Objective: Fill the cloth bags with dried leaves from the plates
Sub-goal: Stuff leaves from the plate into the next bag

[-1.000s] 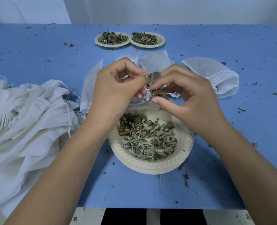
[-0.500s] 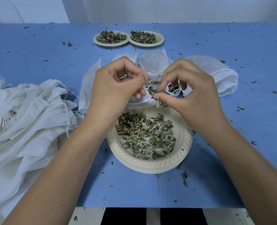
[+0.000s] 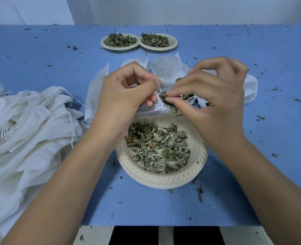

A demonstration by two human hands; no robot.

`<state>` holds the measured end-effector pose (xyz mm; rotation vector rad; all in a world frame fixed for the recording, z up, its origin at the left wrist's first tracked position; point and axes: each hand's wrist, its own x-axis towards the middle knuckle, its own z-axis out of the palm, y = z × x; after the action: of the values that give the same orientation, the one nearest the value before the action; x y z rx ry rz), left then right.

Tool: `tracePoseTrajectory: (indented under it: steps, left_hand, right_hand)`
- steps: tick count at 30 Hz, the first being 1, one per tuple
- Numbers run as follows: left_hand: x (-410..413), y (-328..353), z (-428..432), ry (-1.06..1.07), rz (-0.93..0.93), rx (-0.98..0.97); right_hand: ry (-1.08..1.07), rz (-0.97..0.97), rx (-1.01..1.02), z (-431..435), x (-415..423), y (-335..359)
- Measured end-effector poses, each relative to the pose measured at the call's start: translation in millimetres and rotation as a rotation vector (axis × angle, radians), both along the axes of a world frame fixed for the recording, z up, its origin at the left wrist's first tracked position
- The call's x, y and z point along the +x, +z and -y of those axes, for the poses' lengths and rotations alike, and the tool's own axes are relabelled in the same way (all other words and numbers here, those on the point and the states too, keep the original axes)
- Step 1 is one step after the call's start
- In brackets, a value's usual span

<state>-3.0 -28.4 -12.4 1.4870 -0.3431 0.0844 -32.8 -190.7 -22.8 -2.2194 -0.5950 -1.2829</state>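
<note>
Filling step, right in the middle of it: the left hand (image 3: 123, 99) had thumb and forefinger clamped on the rim of a white cloth bag (image 3: 152, 106), holding its mouth up just over the far edge of the near plate (image 3: 156, 180). The right hand (image 3: 215, 103) was closed on a tuft of leaves (image 3: 171, 105) at that mouth, with bits hanging out over the lip. How full the bag was, the hands hid.

The next move looked like pushing the tuft down inside, letting go, then dipping back into the heap of dried leaves (image 3: 156, 147), which was still generous.

A loose drawstring (image 3: 192, 98) trailed by the opening and might snag. Flat spare bags (image 3: 165, 66) lay just beyond the hands. A big bag pile (image 3: 22, 129) sat left on the bench (image 3: 40, 68), and two far plates (image 3: 103, 44) stood loaded, side by side.
</note>
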Motion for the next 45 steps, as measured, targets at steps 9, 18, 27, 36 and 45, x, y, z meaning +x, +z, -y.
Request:
tracePoseTrajectory:
  steps: [9,18,27,36,45]
  left_hand:
    - [1.4,1.7,-2.2,0.078,0.001,-0.074]
    - [2.7,0.3,-1.7,0.112,0.016,-0.025]
    - [-2.4,-0.4,3.7,-0.031,0.034,0.048]
    - [1.1,-0.6,0.5,0.054,0.028,-0.053]
    - [2.1,-0.2,-0.8,0.054,-0.033,-0.044]
  right_hand:
    - [0.186,-0.342,0.053,7.5,1.9,4.2]
    - [0.166,-0.218,0.001,4.2,2.5,3.1]
    - [0.073,-0.192,-0.123,-3.3,5.4,-3.9]
    - [0.127,-0.225,-0.159,0.2,-1.7,4.0]
    - [0.087,-0.067,-0.066,9.9,-0.4,1.6]
